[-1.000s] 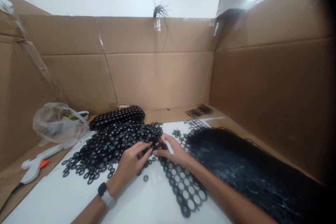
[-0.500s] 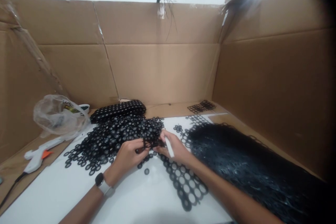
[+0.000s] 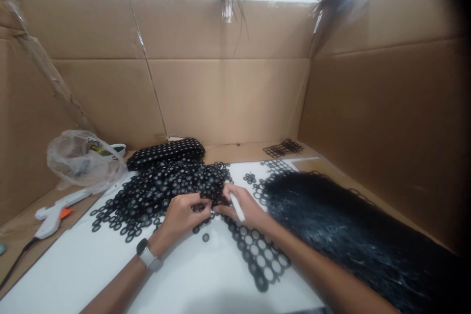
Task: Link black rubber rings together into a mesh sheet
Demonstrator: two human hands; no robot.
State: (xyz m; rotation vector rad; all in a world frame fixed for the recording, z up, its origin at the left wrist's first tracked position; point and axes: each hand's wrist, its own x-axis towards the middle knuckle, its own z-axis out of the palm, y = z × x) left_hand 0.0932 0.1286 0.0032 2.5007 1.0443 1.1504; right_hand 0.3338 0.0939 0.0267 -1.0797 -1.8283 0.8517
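My left hand (image 3: 181, 216), with a watch on its wrist, has its fingers curled into the near edge of a pile of small black rings (image 3: 162, 191) on a white surface (image 3: 88, 270). My right hand (image 3: 243, 208) meets it there, pinching at the rings and holding a thin white stick (image 3: 237, 207) between its fingers. A black sheet punched with round holes (image 3: 263, 257) lies under my right wrist. One loose ring (image 3: 205, 237) sits just below my hands.
Cardboard walls (image 3: 228, 98) enclose the surface on three sides. A heap of black strands (image 3: 353, 235) fills the right. A glue gun (image 3: 51, 216) and a plastic bag (image 3: 79, 159) lie at left. A folded dotted black stack (image 3: 167, 151) and mesh scraps (image 3: 281, 148) lie behind.
Both hands have stayed at the edge of the ring pile; the left fingers have curled in tighter. The view has tilted slightly, shifting everything up in the frame.
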